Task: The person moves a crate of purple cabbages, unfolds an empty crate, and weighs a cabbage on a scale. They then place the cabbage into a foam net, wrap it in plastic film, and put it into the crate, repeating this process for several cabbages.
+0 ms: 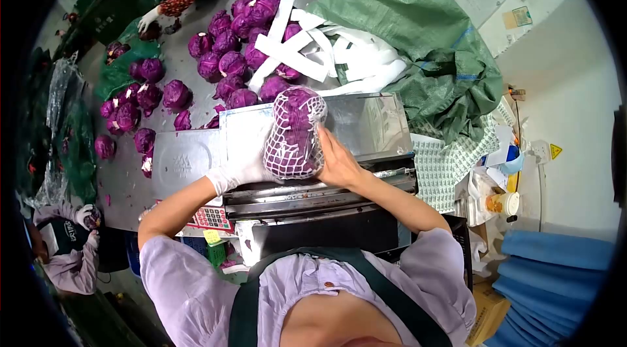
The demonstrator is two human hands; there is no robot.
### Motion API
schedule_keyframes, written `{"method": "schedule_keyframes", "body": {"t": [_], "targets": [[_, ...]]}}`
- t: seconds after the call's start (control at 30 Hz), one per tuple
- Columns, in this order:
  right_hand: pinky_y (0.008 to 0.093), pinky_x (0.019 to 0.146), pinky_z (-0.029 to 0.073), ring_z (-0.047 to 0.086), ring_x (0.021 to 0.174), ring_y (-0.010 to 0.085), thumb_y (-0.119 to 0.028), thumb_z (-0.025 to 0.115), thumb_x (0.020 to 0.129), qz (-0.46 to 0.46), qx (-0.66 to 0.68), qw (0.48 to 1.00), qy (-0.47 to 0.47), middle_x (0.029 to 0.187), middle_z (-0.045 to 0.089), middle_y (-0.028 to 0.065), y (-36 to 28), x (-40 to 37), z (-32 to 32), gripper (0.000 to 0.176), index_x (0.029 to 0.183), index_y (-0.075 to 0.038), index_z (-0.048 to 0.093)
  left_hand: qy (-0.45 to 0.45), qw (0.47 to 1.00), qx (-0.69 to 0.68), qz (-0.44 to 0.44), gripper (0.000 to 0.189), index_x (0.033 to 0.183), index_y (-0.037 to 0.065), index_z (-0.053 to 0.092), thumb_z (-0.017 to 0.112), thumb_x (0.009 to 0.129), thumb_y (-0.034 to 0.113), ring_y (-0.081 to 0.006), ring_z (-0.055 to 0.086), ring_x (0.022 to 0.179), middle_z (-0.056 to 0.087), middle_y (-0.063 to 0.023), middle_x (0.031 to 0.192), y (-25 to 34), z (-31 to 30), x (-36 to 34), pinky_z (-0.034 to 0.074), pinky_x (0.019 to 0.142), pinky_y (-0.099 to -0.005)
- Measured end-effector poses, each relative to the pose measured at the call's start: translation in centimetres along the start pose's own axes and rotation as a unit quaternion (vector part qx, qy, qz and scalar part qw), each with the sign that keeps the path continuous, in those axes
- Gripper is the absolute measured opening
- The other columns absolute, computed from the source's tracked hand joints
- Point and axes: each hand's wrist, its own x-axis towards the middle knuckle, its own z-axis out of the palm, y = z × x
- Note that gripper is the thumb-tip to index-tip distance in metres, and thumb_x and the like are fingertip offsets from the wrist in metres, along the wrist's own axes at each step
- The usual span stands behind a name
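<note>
Purple cabbages in a white foam net (295, 134) stand between my two hands, with a glossy clear film over them. My left hand (247, 167), in a white glove, presses against their left side; its fingertips are partly hidden behind the bundle. Bare-skinned, my right hand (337, 159) grips the right side with its fingers pointing up along the net. Beneath them is the wrapping machine (375, 121) with a flat metal top. Just beyond lie loose purple cabbages (232, 63) and white foam strips (287, 56).
A scale (186, 157) with a red keypad (212, 217) sits to the left. Green woven sacking (405, 14) covers the back right. More cabbages (127, 115) lie on the metal table (176, 190). Co-workers' gloved hands (149, 19) show at upper left and lower left (85, 216).
</note>
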Motion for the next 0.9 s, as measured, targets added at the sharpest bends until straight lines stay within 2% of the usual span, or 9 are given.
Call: {"method": "schedule_keyframes", "body": {"t": [0.23,0.3,0.47,0.57,0.63,0.7,0.77,0.87,0.9], "targets": [[0.04,0.08,0.05,0.058,0.095,0.0392,-0.032,0.08,0.059,-0.056,0.052,0.996,0.041,0.109,0.052,0.0315,-0.7,1.0,-3.1,0.102,0.13,0.012,0.021,0.079,0.992,-0.098,0.013,0.119,0.133,-0.002,0.028,0.088,0.038,0.038,-0.0276,0.045,0.118,0.044,-0.0215,0.127,2.3,-1.4,-0.5,0.035,0.1,-0.0326],[0.0411,0.077,0.051,0.058,0.092,0.0418,-0.033,0.08,0.058,-0.101,0.073,0.991,0.05,0.101,0.053,0.0335,-1.4,0.9,-3.9,0.096,0.125,0.014,0.029,0.048,0.996,-0.042,-0.062,0.116,0.132,-0.005,0.029,0.089,0.04,0.036,-0.0218,0.045,0.117,0.045,-0.017,0.127,4.8,-2.5,-1.1,0.035,0.101,-0.0319],[0.032,0.062,0.053,0.065,0.068,0.0278,-0.034,0.079,0.061,-0.112,0.105,0.987,0.041,0.09,0.062,0.0212,-3.7,2.2,-8.0,0.08,0.119,0.008,0.043,0.061,0.947,-0.275,-0.152,0.104,0.127,-0.003,0.038,0.089,0.043,0.032,-0.0205,0.053,0.106,0.054,-0.0154,0.115,7.7,-4.5,-1.5,0.041,0.094,-0.0306],[0.0248,0.049,0.048,0.062,0.056,0.02,-0.044,0.065,0.077,0.134,0.198,0.965,-0.106,0.081,0.065,0.0129,-4.3,4.8,-10.7,0.058,0.108,0.004,0.054,0.061,0.909,-0.342,-0.232,0.066,0.102,-0.006,0.058,0.077,0.063,0.044,-0.0142,0.062,0.079,0.065,-0.0127,0.089,7.0,-5.6,0.5,0.051,0.075,-0.0264],[0.0254,0.051,0.048,0.061,0.06,0.0181,-0.046,0.059,0.08,0.189,0.243,0.942,-0.132,0.081,0.065,0.0118,-1.6,7.2,-10.2,0.057,0.107,0.004,0.055,-0.01,0.9,-0.295,-0.32,0.08,0.1,-0.009,0.059,0.061,0.068,0.064,-0.0241,0.065,0.071,0.064,-0.0179,0.085,6.8,-8.0,3.5,0.053,0.059,-0.0277],[0.0261,0.054,0.048,0.061,0.064,0.0163,-0.049,0.053,0.084,0.242,0.284,0.915,-0.153,0.081,0.064,0.0106,1.9,9.3,-8.7,0.057,0.105,0.004,0.056,-0.077,0.849,-0.369,-0.371,0.09,0.12,-0.004,0.047,0.054,0.069,0.07,-0.0302,0.057,0.1,0.057,-0.0236,0.109,3.0,-8.0,6.6,0.046,0.083,-0.0448],[0.0311,0.081,0.046,0.058,0.087,0.0199,-0.046,0.047,0.089,0.346,0.407,0.831,-0.153,0.091,0.064,0.0157,4.5,11.4,-6.4,0.056,0.106,0.006,0.058,-0.09,0.816,-0.464,-0.332,0.089,0.126,0.004,0.044,0.048,0.071,0.073,-0.0322,0.046,0.115,0.051,-0.0196,0.121,-0.9,-6.3,9.5,0.033,0.094,-0.0532],[0.0351,0.087,0.043,0.057,0.092,0.0239,-0.055,0.041,0.088,0.286,0.368,0.874,-0.137,0.094,0.063,0.0196,4.8,13.2,-6.2,0.068,0.106,0.008,0.058,-0.1,0.829,-0.411,-0.366,0.088,0.125,0.006,0.045,0.041,0.072,0.076,-0.0283,0.049,0.112,0.051,-0.0148,0.123,-2.6,-7.0,10.8,0.035,0.093,-0.0516],[0.0387,0.086,0.043,0.059,0.092,0.0289,-0.062,0.037,0.085,0.295,0.185,0.913,-0.212,0.094,0.062,0.0225,5.5,14.3,-6.8,0.074,0.107,0.006,0.058,-0.009,0.862,-0.27,-0.429,0.087,0.12,0.004,0.051,0.037,0.073,0.077,-0.03,0.057,0.101,0.059,-0.0136,0.111,-3.6,-6.4,10.7,0.043,0.087,-0.0465]]}}
